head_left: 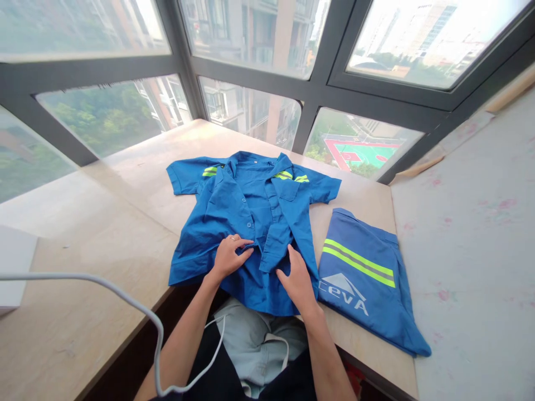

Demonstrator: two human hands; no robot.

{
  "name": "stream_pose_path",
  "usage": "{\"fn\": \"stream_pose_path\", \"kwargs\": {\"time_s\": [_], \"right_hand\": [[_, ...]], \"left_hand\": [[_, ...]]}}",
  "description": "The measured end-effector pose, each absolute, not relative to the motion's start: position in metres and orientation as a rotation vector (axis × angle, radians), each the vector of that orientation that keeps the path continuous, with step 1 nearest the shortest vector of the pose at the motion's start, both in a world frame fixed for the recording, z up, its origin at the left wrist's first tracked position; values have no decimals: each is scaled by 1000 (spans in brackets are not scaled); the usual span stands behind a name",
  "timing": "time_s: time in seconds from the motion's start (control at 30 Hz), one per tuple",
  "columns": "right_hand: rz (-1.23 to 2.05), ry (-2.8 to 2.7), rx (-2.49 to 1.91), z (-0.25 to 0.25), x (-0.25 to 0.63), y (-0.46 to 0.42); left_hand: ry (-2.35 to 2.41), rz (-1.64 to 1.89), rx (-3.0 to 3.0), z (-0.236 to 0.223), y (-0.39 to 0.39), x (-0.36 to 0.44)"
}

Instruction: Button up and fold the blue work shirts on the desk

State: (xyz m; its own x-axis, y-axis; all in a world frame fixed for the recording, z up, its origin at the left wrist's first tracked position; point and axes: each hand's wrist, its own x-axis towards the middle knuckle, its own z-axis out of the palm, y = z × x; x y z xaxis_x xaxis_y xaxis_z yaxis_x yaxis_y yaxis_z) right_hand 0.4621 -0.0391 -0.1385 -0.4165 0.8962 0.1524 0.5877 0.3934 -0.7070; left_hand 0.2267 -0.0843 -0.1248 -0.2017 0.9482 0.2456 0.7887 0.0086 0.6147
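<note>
A blue short-sleeved shirt (217, 217) with yellow-green and grey stripes lies spread on the pale ledge, collar away from me. Its front is unbuttoned, and the loose placket on the right is turned askew near the hem. My left hand (229, 256) pinches the left front edge of the shirt between thumb and fingers, just below a button. On the other side, my right hand (297, 277) rests against the right front, its thumb and fingertips apart beside the turned placket. Some fingertips are hidden by the hands and cloth.
A folded blue garment (359, 250) with reflective stripes and white lettering lies to the right, beside the wall (468, 250). A white cable (125, 298) crosses the lower left, near a white box-like object (16, 256). Windows with grey frames (259, 61) enclose the ledge (104, 223).
</note>
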Motion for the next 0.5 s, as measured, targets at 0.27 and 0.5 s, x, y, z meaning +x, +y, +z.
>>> {"fn": "stream_pose_path", "kwargs": {"time_s": [0.27,0.5], "right_hand": [[680,-2104,-1377,-134,442,-37],[608,-2057,-1429,-127,414,-44]], "left_hand": [[2005,1003,1747,-120,-81,227],[1896,864,1666,-112,-75,218]]}}
